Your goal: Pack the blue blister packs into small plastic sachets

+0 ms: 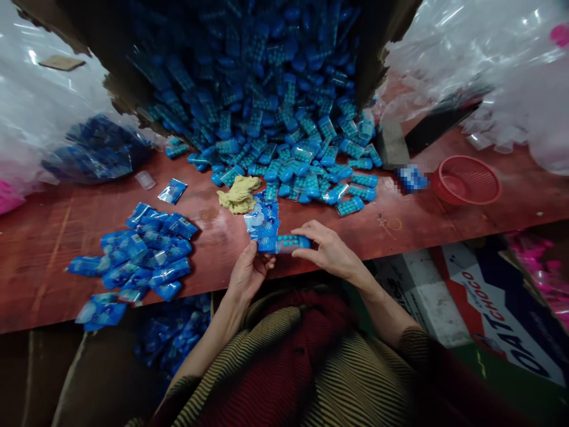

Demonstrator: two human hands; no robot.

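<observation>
My left hand [249,268] is closed on the lower end of a blue printed plastic pouch [267,242] at the table's front edge. Between thumb and fingers of my right hand [326,248] is a small clear bottle with a blue cap, filled with blue balls [291,240]. The capped end points toward my right hand, and its other end meets the pouch's side; I cannot tell how far inside it sits. More blue pouches lie flat just beyond the held one, beside a crumpled yellow cloth [240,194].
Many similar bottles [306,166] spill from a torn cardboard box [377,53]. Filled blue pouches [142,249] are heaped at left. A red plastic basket [466,181] stands at right, near a grey block [393,145]. Printed cartons [493,308] lie below the red table [213,261].
</observation>
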